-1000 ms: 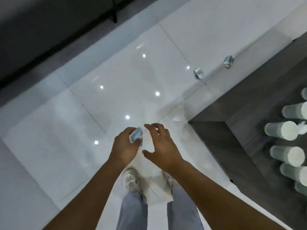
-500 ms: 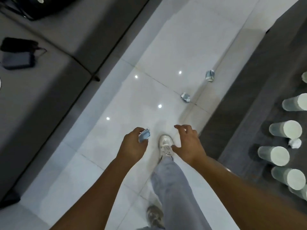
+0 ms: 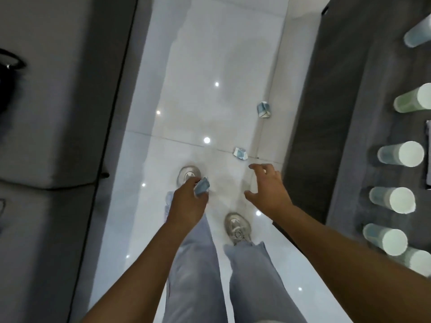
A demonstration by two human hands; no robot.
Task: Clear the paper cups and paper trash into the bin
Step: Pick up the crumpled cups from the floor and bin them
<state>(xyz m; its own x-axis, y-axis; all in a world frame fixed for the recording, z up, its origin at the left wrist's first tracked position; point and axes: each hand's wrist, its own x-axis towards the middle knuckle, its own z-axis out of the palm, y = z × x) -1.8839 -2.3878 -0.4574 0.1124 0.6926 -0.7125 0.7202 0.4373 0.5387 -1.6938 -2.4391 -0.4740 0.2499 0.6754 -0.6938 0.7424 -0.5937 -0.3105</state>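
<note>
A crushed blue paper cup (image 3: 202, 186) is gripped by the left hand (image 3: 186, 204); the right hand (image 3: 268, 190) is held spread and empty above the floor (image 3: 210, 54), where two crushed cups (image 3: 263, 110) lie near its right edge.

Quick count from where I'm standing: three crumpled blue paper scraps total, one pinched in my left hand (image 3: 186, 201) as crumpled paper (image 3: 202, 189), plus two on the floor, the nearer scrap (image 3: 240, 153) and the farther scrap (image 3: 264, 109). Upright paper cups on the dark table (image 3: 345, 113): I can make out seven, with the bottom one partly hidden. Two shoes too.
</note>
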